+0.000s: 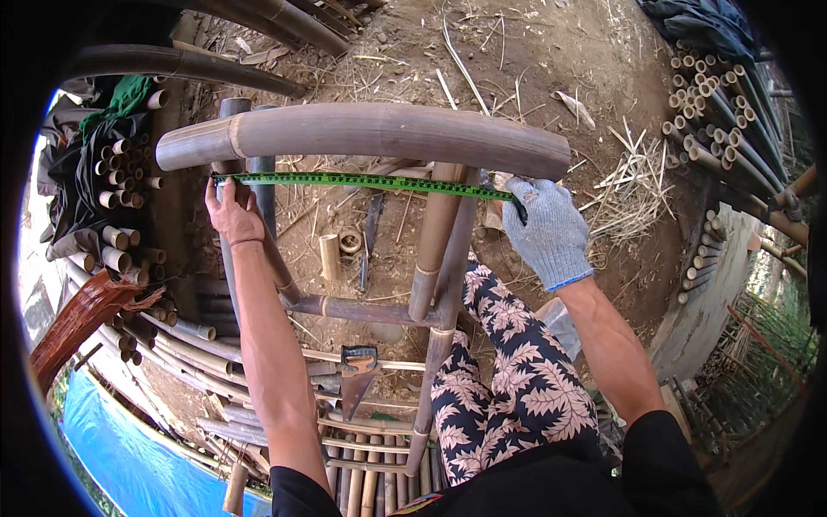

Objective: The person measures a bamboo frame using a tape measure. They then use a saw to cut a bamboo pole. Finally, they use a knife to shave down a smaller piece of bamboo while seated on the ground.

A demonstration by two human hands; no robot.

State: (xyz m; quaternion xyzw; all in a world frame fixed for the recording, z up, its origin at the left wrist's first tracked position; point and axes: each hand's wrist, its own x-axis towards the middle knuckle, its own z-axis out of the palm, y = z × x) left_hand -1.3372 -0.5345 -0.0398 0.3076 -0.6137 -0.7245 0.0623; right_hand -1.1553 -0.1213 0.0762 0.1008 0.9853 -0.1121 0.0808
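A green tape measure [362, 180] is stretched out below a thick brown bamboo pole [388, 129], running nearly parallel to it. My bare left hand [236, 214] pinches the tape's end by the frame's left uprights. My right hand [549, 231], in a grey knitted glove with a blue cuff, is closed around the other end; the dark case shows only in part between its fingers. The pole is the top bar of a bamboo frame, with slanted legs [437, 250] and a lower crossbar [362, 310].
A handsaw [357, 379] rests on bamboo slats below the frame. On the dirt floor are a short bamboo piece [330, 257], a dark long-bladed tool [372, 228] and a pile of shavings [633, 185]. Bamboo stacks [121, 172] line the left, others [732, 121] the right.
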